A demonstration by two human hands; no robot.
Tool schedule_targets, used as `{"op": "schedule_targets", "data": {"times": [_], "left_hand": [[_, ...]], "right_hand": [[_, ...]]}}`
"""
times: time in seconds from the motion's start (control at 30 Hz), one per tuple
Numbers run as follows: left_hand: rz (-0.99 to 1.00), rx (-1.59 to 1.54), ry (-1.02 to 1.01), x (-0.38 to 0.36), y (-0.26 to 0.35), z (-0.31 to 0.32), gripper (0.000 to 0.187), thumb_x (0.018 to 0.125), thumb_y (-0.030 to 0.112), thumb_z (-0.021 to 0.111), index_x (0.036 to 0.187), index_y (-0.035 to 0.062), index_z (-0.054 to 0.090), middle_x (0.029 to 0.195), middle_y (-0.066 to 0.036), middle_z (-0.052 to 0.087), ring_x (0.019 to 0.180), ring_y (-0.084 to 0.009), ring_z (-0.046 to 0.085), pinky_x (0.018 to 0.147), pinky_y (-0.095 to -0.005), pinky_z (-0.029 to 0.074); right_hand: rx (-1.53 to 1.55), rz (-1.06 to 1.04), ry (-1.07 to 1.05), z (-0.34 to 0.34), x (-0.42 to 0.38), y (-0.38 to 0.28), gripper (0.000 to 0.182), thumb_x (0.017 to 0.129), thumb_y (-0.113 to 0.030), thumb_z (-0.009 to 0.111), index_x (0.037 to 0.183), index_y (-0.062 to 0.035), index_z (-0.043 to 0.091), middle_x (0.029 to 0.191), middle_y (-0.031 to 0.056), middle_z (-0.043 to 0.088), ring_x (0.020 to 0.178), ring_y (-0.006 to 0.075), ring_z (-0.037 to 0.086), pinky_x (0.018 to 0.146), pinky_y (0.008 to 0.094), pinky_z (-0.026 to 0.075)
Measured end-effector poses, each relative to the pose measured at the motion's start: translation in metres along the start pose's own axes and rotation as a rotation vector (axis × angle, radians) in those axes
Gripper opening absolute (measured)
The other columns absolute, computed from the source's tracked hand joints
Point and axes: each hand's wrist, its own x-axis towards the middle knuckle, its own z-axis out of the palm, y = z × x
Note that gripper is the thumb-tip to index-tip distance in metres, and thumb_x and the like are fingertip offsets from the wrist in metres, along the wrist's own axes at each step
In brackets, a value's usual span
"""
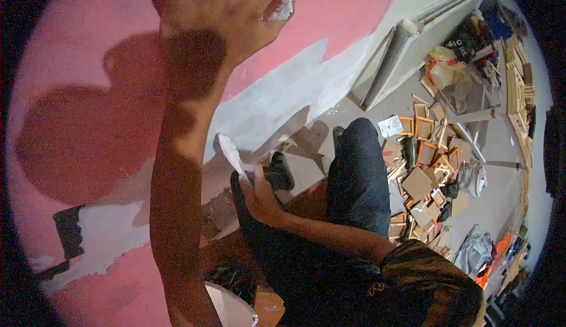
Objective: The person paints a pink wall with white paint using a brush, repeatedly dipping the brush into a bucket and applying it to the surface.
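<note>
My left hand (221, 17) reaches up against the pink wall (348, 3), its back toward me. Its fingers are spread, the tips cut off by the top edge, and a white smear covers the thumb. Lower down, my right hand (259, 197) is closed around a narrow, white-coated spatula (229, 152) that points up toward the wall; its handle is hidden in the fingers. A white patch (283, 91) runs along the lower part of the wall, beside the pink.
A heap of small wooden frames and boards (424, 174) covers the floor beyond my knee (359, 168). Large panels (407, 50) lean on the wall. Bags (445, 70) and cloths (477, 250) lie farther off. A pale round container rim (236, 306) shows below.
</note>
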Motion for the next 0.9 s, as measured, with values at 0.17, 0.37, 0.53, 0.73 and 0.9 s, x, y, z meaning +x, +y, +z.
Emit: {"op": "schedule_targets", "data": {"times": [0.17, 0.37, 0.53, 0.73, 0.9], "left_hand": [[-0.03, -0.12, 0.141, -0.005, 0.001, 0.023, 0.043, 0.077, 0.037, 0.062, 0.117, 0.0225, 0.055, 0.147, -0.002, 0.039, 0.139, -0.0276, 0.029, 0.112, -0.0624, 0.019], [-0.022, -0.141, -0.161, -0.004, 0.009, -0.012, 0.049, 0.076, 0.039, 0.064, 0.12, 0.0228, 0.053, 0.146, -0.003, 0.04, 0.138, -0.0289, 0.03, 0.111, -0.063, 0.02], [0.125, 0.243, -0.066, -0.003, -0.008, 0.006, 0.049, 0.078, 0.04, 0.063, 0.122, 0.0225, 0.051, 0.145, -0.004, 0.042, 0.136, -0.0314, 0.032, 0.11, -0.0637, 0.018], [0.148, 0.236, -0.161, -0.003, -0.014, -0.005, 0.044, 0.079, 0.039, 0.061, 0.119, 0.0208, 0.052, 0.144, -0.007, 0.044, 0.135, -0.0341, 0.034, 0.109, -0.0628, 0.017], [0.292, 0.407, 0.096, -0.005, -0.03, 0.022, 0.042, 0.08, 0.037, 0.06, 0.117, 0.0201, 0.052, 0.142, -0.007, 0.046, 0.135, -0.0343, 0.035, 0.109, -0.0629, 0.017]], "right_hand": [[-0.023, 0.024, 0.232, -0.053, 0.025, 0.043, 0.023, 0.1, -0.021, 0.046, 0.111, -0.0007, 0.043, 0.081, 0.0039, 0.052, 0.07, 0.0131, 0.049, 0.058, 0.0281, 0.04], [-0.095, -0.235, 0.455, -0.174, 0.144, 0.045, 0.016, 0.1, -0.015, 0.045, 0.109, -0.0015, 0.042, 0.08, 0.0026, 0.048, 0.068, 0.0093, 0.044, 0.056, 0.0258, 0.039], [-0.093, -0.123, 0.458, -0.174, 0.163, 0.025, 0.016, 0.098, -0.013, 0.046, 0.108, -0.0015, 0.041, 0.08, 0.0045, 0.049, 0.069, 0.0118, 0.046, 0.058, 0.0276, 0.04], [0.025, 0.0, 0.101, -0.124, 0.098, 0.02, 0.023, 0.097, -0.013, 0.047, 0.113, 0.0001, 0.037, 0.097, 0.0198, 0.055, 0.091, 0.0316, 0.058, 0.078, 0.0428, 0.044], [-0.009, -0.085, 0.201, -0.13, 0.091, 0.039, 0.04, 0.097, -0.013, 0.047, 0.131, 0.0033, 0.033, 0.106, 0.0216, 0.055, 0.088, 0.0279, 0.06, 0.077, 0.0391, 0.048]]}}
